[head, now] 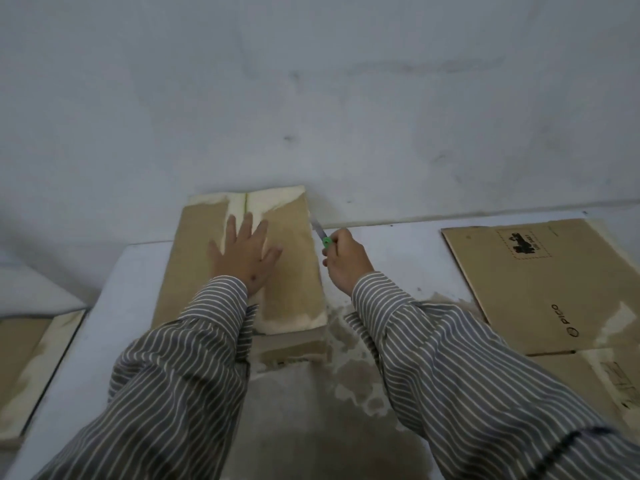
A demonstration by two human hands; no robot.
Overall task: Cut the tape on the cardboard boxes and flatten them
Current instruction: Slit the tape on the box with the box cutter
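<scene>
- While the left hand (244,256) lies flat with fingers spread, palm down, it presses on the top of a brown cardboard box (242,265) that stands on the pale grey desk (398,258), near the far edge by the wall.
- Pale tape (239,209) runs along the centre seam of the box top and across its far and near ends; the left hand's fingers lie partly over the centre strip.
- Right hand (346,263): its grip is closed around a small cutter with a green collar and a thin metal blade (321,233).
- Blade tip sits at the far right edge of the box top; whether it touches the tape cannot be told.
- Both arms wear grey sleeves with white stripes (450,358).
- Flattened brown cardboard sheet with a black printed stamp and the word "PICO" (540,285) lies on the desk well to the right of the box, apart from it.
- Another piece of taped brown cardboard (24,362) lies at the lower left, beyond the desk's left edge.
- Desk surface in front of the box shows worn brownish patches (349,368).
</scene>
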